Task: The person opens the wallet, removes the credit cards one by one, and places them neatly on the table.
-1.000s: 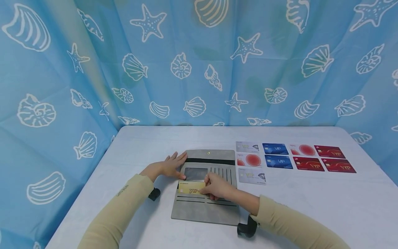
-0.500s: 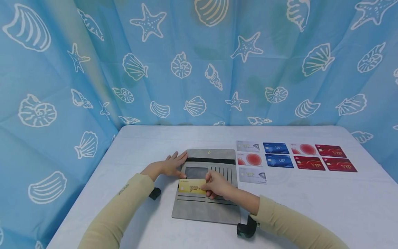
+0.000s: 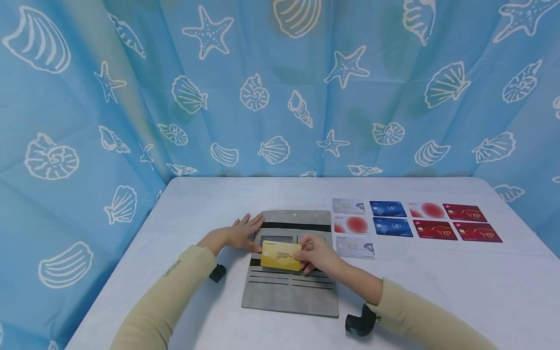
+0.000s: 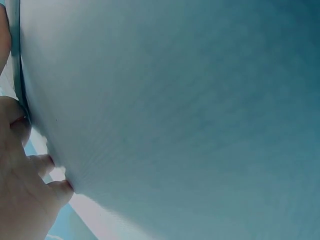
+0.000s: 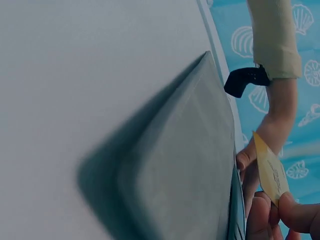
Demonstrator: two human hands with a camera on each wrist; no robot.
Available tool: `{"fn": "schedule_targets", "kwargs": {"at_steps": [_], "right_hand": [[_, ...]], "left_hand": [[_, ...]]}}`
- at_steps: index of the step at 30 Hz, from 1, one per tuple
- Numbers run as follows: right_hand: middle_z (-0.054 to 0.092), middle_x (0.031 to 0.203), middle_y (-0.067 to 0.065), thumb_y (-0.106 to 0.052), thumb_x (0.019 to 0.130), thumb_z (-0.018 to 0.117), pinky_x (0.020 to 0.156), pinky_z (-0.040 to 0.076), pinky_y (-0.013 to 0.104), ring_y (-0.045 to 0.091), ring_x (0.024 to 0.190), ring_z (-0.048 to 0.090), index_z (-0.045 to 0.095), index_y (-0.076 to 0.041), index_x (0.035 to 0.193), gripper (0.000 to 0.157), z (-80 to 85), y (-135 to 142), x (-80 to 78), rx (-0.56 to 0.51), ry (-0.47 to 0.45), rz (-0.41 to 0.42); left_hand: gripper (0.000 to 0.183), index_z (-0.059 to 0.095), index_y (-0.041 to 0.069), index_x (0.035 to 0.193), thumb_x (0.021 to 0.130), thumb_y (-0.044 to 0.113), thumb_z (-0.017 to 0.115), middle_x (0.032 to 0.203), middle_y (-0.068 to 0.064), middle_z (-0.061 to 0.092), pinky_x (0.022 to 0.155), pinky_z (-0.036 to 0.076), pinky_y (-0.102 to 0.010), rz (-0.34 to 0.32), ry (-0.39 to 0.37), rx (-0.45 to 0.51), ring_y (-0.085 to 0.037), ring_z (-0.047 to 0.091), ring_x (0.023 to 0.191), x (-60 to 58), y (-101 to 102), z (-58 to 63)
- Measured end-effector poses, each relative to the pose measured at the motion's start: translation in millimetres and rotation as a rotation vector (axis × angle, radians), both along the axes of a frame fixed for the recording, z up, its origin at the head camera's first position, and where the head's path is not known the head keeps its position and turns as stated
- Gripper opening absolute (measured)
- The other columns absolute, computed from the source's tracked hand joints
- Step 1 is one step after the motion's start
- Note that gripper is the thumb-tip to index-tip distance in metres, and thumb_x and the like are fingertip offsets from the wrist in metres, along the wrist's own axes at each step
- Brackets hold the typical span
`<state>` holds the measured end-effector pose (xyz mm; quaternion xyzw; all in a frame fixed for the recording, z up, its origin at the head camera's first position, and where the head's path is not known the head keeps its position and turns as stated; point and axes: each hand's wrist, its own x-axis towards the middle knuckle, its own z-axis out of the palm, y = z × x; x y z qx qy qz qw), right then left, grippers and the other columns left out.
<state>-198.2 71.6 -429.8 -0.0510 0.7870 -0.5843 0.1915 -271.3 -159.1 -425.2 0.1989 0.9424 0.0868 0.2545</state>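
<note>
A grey card wallet (image 3: 288,296) lies unfolded on the table, with rows of card slots and a dark window pocket. My right hand (image 3: 321,253) pinches a gold VIP card (image 3: 280,255) by its right end, over the middle of the wallet. In the right wrist view the gold card (image 5: 271,172) stands tilted between thumb and fingers, above the wallet (image 5: 190,150). My left hand (image 3: 238,237) rests with spread fingers on the wallet's upper left edge. The left wrist view shows that hand (image 4: 25,185) with its fingertips down at the table surface.
Right of the wallet, several cards lie in rows: silver cards (image 3: 355,247), blue cards (image 3: 392,226), white cards with red circles (image 3: 351,224) and red cards (image 3: 478,232). The white table (image 3: 210,194) ends at a blue shell-print curtain (image 3: 271,121).
The gold card, low at the wallet's left slots before, is now lifted and shifted right with my right hand. My left hand has stayed in place.
</note>
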Motion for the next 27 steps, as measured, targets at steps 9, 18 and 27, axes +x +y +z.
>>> {"fn": "schedule_targets", "kwargs": {"at_steps": [9, 18, 27], "right_hand": [[0.059, 0.072, 0.007, -0.004, 0.086, 0.061, 0.051, 0.051, 0.022, 0.014, 0.052, 0.057, 0.043, -0.003, 0.095, 0.021, -1.5, 18, 1.7, 0.019, -0.018, -0.019], [0.052, 0.073, 0.006, -0.004, 0.087, 0.059, 0.054, 0.052, 0.023, 0.015, 0.055, 0.059, 0.042, -0.004, 0.098, 0.02, -0.1, 36, 5.4, -0.005, -0.057, -0.063], [0.053, 0.078, 0.008, -0.006, 0.087, 0.06, 0.056, 0.052, 0.024, 0.016, 0.055, 0.057, 0.044, -0.001, 0.105, 0.025, 5.0, 56, 3.7, 0.026, -0.056, -0.113]], "left_hand": [[0.094, 0.004, 0.013, 0.148, 0.082, 0.045, 0.063, 0.155, -0.002, -0.004, 0.112, -0.002, -0.048, 0.006, -0.011, 0.009, -0.032, -0.009, 0.14, -0.2, 0, -0.3], [0.093, 0.004, 0.012, 0.148, 0.083, 0.045, 0.062, 0.155, -0.003, -0.004, 0.112, -0.003, -0.048, -0.002, -0.011, 0.012, -0.032, -0.009, 0.14, -0.3, 0, -0.3], [0.093, 0.003, 0.009, 0.148, 0.084, 0.045, 0.06, 0.155, -0.005, -0.006, 0.112, -0.003, -0.05, -0.027, -0.019, 0.021, -0.033, -0.01, 0.14, -0.4, -1, 2.0]]}}
